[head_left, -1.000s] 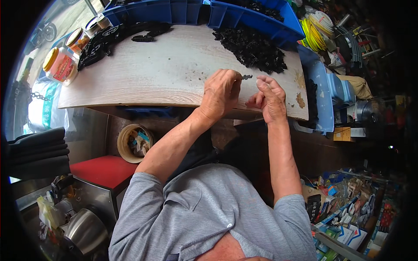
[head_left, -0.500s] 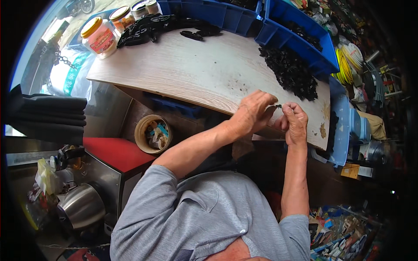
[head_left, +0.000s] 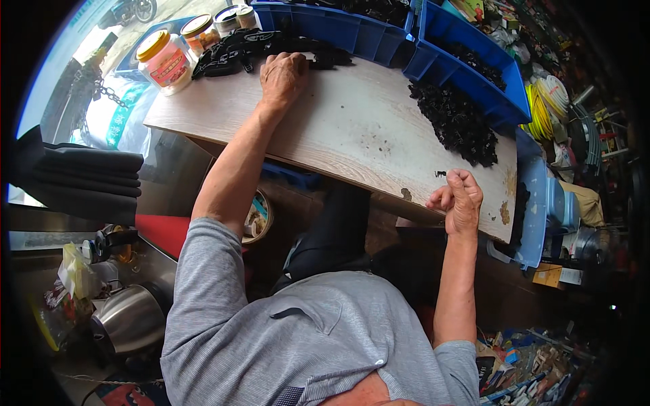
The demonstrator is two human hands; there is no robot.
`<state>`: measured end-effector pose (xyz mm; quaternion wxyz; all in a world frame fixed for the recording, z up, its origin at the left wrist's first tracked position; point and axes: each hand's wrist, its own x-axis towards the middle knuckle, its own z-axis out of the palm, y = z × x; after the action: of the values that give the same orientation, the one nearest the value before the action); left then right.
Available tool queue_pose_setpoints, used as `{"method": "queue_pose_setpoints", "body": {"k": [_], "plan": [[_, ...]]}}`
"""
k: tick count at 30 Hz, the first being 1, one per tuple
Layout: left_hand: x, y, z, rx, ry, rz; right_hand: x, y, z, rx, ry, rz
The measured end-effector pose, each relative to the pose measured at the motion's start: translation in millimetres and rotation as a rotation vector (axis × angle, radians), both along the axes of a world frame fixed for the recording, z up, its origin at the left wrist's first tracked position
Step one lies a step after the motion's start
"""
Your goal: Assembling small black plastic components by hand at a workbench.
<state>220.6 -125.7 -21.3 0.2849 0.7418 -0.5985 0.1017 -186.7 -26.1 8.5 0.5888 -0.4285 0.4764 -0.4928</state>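
Note:
My left hand (head_left: 283, 80) reaches to the far left of the pale table, its fingers curled at the edge of a heap of larger black parts (head_left: 233, 53). Its fingertips are hidden, so what they grip cannot be made out. Over the table's right front part, my right hand (head_left: 462, 197) is closed in a pinch. A small black plastic piece (head_left: 441, 174) sticks out from its fingertips. Beyond that hand lies a pile of small black pieces (head_left: 455, 125).
Blue bins (head_left: 467, 74) with black parts line the table's (head_left: 352, 115) back edge. A yellow-lidded jar (head_left: 164, 61) stands back left, beside other jars. A light blue crate (head_left: 533, 210) adjoins the right end. Below the front edge is a waste bucket (head_left: 269, 223), partly behind my left arm.
My left hand has left my right hand and moved far left to the larger black parts. My right hand stays near its place, the small black piece at its fingertips.

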Motion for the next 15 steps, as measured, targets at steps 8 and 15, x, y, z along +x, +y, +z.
{"method": "queue_pose_setpoints", "body": {"k": [8,15], "plan": [[-10.9,-2.5,5.7,-0.242,0.078,0.012,2.0,-2.5,1.5,-0.012,-0.001,-0.008],[-27.6,5.2,0.8,-0.171,-0.236,-0.048,7.2,2.0,3.1,-0.019,-0.016,-0.03]]}}
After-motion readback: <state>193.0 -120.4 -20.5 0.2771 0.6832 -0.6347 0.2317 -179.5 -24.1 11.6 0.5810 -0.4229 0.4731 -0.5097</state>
